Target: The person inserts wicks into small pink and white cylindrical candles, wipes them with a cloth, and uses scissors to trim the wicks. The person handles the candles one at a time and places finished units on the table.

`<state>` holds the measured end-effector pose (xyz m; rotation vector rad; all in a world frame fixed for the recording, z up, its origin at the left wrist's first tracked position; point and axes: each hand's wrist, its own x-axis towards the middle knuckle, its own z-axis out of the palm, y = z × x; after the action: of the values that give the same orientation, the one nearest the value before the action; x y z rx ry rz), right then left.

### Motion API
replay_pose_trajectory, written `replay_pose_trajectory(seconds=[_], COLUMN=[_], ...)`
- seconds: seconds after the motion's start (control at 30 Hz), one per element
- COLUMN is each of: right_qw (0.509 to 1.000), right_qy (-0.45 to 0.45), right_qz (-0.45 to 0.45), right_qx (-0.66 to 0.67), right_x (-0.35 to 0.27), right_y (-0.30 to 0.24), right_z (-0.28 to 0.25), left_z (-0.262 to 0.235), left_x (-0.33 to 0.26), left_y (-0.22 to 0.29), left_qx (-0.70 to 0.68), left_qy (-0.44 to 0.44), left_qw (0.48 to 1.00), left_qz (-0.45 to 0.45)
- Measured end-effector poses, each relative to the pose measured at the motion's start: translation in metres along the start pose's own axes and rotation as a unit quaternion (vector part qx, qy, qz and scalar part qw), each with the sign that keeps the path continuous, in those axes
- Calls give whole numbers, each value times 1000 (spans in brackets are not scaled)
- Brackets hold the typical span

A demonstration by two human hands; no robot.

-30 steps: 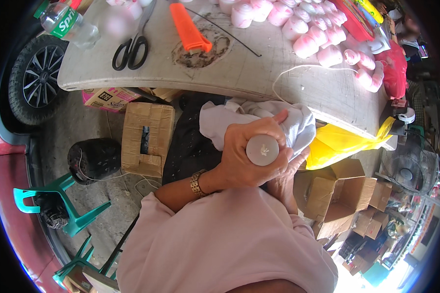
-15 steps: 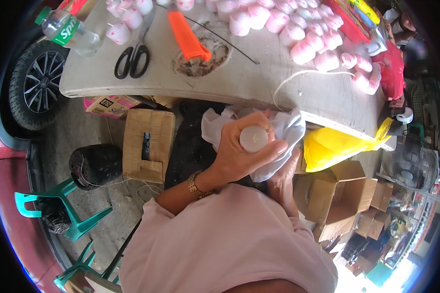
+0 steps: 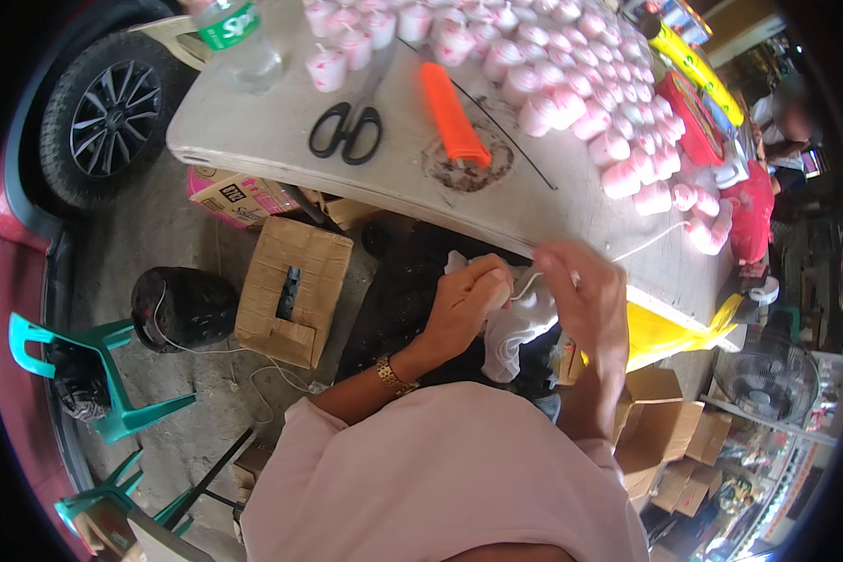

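Note:
My left hand [image 3: 465, 304], with a gold watch at its wrist, is closed around a white candle [image 3: 502, 292], of which only part shows. A white cloth [image 3: 520, 332] hangs beneath and beside it. A thin pale cord [image 3: 526, 284] rises from the candle toward my right hand [image 3: 592, 298], which is raised at the table edge and smeared by motion, so its grip is unclear. More cord runs from behind that hand across the tabletop [image 3: 393, 197] to pink-and-white candles [image 3: 707, 225] at the right.
Many pink-patterned candles [image 3: 571, 103] stand on the table. Black-handled scissors [image 3: 347, 131], an orange-handled tool [image 3: 451, 112] and a clear bottle [image 3: 244, 47] lie or stand left of them. Below are a cardboard box [image 3: 295, 290], a yellow bag [image 3: 670, 335] and a green chair [image 3: 112, 375].
My right hand has come up from beneath the cloth to the table edge. My left hand has turned the candle from facing up to the side. The view has shifted left.

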<state>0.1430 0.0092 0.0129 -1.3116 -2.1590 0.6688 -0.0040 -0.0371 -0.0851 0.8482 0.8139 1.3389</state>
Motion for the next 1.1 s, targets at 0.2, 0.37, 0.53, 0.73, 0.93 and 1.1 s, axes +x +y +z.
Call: replay_pose_trajectory(seconds=[0.2,0.37,0.53,0.73,0.93,1.1], right_qw=[979,962,947,947,950,946], right_qy=[-70,-30,-46,-105,-2,58], right_qz=[-179,-164,-111,-68,-113,-205], right_qx=[-66,-214,-298,-297,-292,-246], right_x=[135,147,136,129,108,95], right_y=[-70,-105,-94,-83,-68,-61], right_z=[81,120,107,93,93,99], left_z=[-2,-10,-12,-3,-22,-20], left_x=[-7,-12,-9,-1,12,12], left_y=[-5,-6,-6,3,4,-6], left_qx=[36,58,55,239,318,275], left_qy=[34,40,24,4,-30,-3], left_qw=[998,997,998,971,948,956], left_qz=[36,9,12,27,11,100])
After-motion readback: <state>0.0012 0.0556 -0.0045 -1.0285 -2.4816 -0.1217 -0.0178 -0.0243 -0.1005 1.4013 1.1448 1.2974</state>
